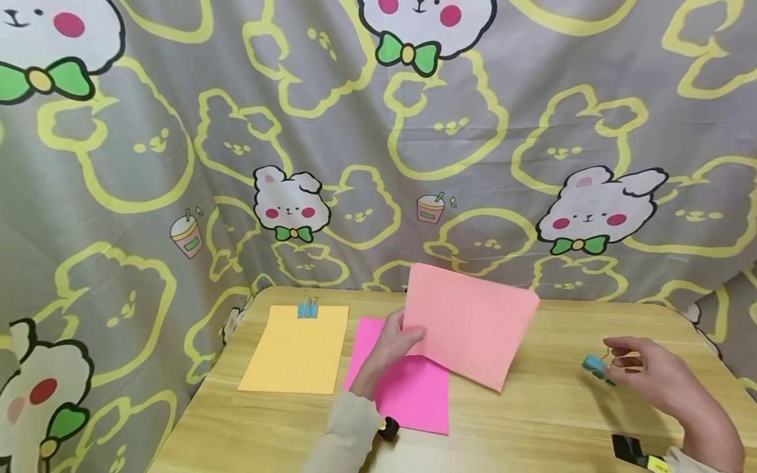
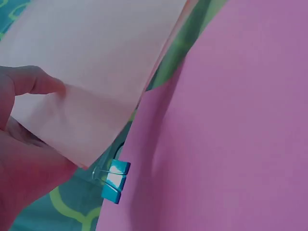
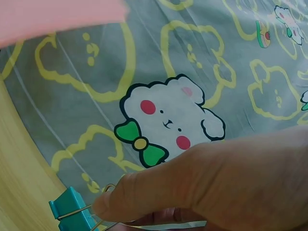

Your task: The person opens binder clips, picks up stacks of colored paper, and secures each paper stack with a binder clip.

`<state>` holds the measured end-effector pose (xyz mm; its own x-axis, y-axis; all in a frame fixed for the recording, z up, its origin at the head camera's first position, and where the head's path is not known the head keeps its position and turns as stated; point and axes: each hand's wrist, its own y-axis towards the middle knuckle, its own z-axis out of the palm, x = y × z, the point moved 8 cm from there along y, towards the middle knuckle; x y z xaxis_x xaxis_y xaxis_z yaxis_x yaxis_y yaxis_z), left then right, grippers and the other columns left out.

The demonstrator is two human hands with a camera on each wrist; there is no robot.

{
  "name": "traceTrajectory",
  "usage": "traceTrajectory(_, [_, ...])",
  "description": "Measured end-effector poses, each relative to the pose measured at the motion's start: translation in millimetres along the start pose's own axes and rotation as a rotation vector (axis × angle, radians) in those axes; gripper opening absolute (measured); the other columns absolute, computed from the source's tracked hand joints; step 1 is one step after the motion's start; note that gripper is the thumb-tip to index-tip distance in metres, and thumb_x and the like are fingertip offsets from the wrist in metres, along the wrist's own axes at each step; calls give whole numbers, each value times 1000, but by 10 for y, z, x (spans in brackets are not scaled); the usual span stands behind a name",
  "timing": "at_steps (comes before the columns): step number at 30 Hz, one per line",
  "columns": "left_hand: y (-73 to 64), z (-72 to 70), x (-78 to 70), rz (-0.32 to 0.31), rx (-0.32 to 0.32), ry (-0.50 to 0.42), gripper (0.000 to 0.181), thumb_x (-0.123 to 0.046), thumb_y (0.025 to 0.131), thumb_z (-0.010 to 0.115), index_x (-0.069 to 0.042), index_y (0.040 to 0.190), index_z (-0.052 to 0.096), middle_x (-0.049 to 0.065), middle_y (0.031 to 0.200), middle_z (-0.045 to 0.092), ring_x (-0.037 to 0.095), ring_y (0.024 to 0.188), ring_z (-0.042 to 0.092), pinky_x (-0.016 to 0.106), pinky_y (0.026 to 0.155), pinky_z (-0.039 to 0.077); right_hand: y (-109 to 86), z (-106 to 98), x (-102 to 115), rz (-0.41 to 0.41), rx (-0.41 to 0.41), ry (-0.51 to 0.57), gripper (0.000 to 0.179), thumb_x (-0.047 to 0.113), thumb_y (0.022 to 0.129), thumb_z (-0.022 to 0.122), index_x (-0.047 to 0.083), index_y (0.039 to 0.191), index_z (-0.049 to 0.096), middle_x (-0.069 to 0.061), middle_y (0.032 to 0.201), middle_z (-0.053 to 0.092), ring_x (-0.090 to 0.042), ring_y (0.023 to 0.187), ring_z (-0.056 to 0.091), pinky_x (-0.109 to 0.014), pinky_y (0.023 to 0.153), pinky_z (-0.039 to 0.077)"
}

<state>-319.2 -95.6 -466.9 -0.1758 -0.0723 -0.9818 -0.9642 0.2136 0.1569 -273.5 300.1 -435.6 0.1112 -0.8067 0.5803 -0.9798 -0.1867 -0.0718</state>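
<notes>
Salmon-pink paper [image 1: 473, 325] is held up tilted by my left hand [image 1: 399, 338], thumb on its front face and the other fingers hidden behind it. Under it lies magenta paper [image 1: 408, 394] on the table, partly covered. A teal binder clip [image 2: 116, 181] sits at the edge of the magenta paper in the left wrist view. To the right, my right hand [image 1: 656, 374] pinches another teal binder clip [image 1: 596, 366] by its wire handles, above the table and apart from the salmon paper. The right wrist view shows the thumb [image 3: 110, 204] on the wire handle.
Yellow-orange paper [image 1: 298, 355] lies at the table's left, with a teal binder clip [image 1: 307, 310] on its top edge. The wooden table [image 1: 532, 420] ends at the back against a grey curtain [image 1: 367, 144] printed with cartoon animals.
</notes>
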Motion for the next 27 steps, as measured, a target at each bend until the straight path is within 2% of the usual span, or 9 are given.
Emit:
traceTrajectory(4, [-12, 39, 59, -8, 22, 13, 22, 3, 94, 64, 12, 114, 66, 18, 97, 72, 9, 79, 61, 23, 72, 50, 0, 39, -3, 6, 17, 11, 53, 10, 94, 73, -18, 133, 52, -38, 127, 57, -47, 105, 63, -41, 73, 57])
traceTrajectory(10, [-65, -5, 153, -67, 89, 52, 21, 2, 90, 72, 7, 109, 67, 2, 90, 70, 10, 76, 55, 25, 72, 48, 9, 96, -4, -7, 57, 26, 51, 9, 94, 72, -18, 133, 53, -37, 127, 57, -45, 105, 64, -38, 72, 56])
traceTrajectory(14, [-83, -47, 146, -72, 101, 64, 21, 2, 89, 73, 8, 109, 67, 5, 92, 71, 10, 77, 57, 25, 73, 49, 20, 108, -3, -3, 66, 42, 51, 9, 94, 71, -18, 134, 52, -38, 128, 56, -45, 105, 63, -40, 73, 57])
traceTrajectory(18, [-100, -24, 88, -71, 118, 78, 21, 4, 89, 71, 8, 110, 67, 10, 93, 71, 11, 78, 56, 25, 73, 48, 28, 104, 8, -1, 62, 32, 53, 10, 94, 72, -18, 134, 52, -37, 128, 57, -45, 105, 64, -40, 73, 58])
traceTrajectory(20, [-106, -7, 74, -81, 108, 82, 22, 5, 90, 70, 7, 112, 67, 9, 95, 70, 11, 79, 56, 26, 74, 48, 29, 107, 18, 2, 66, 30, 53, 10, 93, 73, -18, 133, 52, -37, 127, 57, -45, 105, 64, -41, 74, 58])
traceTrajectory(23, [-114, -20, 63, -94, 53, 68, 23, 4, 90, 70, 7, 112, 67, 9, 96, 70, 12, 81, 57, 27, 74, 49, 28, 110, 37, 10, 69, 34, 53, 9, 93, 72, -18, 133, 52, -36, 123, 59, -45, 105, 63, -43, 75, 58])
traceTrajectory(27, [-110, -83, 61, -89, -15, 66, 18, 2, 90, 70, 8, 107, 68, 9, 92, 71, 12, 80, 58, 27, 74, 50, 34, 95, 56, 23, 47, 37, 49, 6, 91, 71, -17, 131, 53, -23, 112, 64, -41, 102, 63, -38, 71, 56])
